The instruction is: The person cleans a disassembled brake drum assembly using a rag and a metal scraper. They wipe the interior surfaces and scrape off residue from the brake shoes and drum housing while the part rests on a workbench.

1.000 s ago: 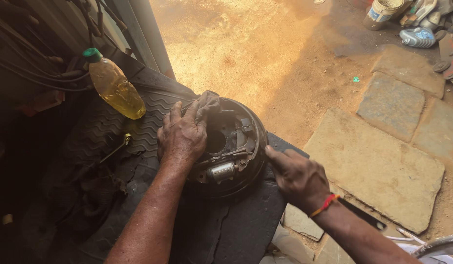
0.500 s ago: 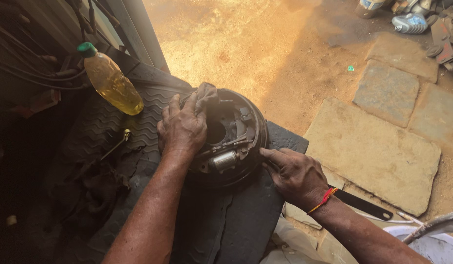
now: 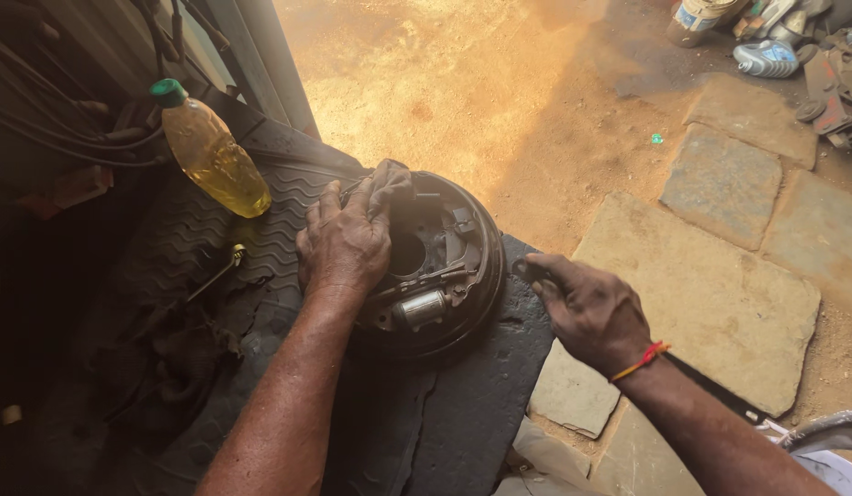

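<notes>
A round, rusty brake backing plate (image 3: 462, 276) with shoes, springs and a small metal cylinder lies flat on a dark rubber mat (image 3: 462, 404). My left hand (image 3: 345, 241) rests on the plate's upper left part. Its fingers are curled over the rim and a brake shoe, with a greyish crumpled bit under the fingertips. My right hand (image 3: 586, 312) is just right of the plate's rim. Its fingers are closed, pinching a small dark object (image 3: 525, 270) that I cannot make out. A red and yellow thread circles that wrist.
A plastic bottle of yellow liquid (image 3: 213, 152) with a green cap leans at the upper left of the ribbed mat. A thin metal tool (image 3: 219, 269) lies left of the plate. Stone slabs (image 3: 720, 303) and sandy ground lie to the right, with scattered items (image 3: 766, 46) at the far top right.
My right hand has drawn a little away from the plate's right rim. My left hand stays on the plate's upper left part.
</notes>
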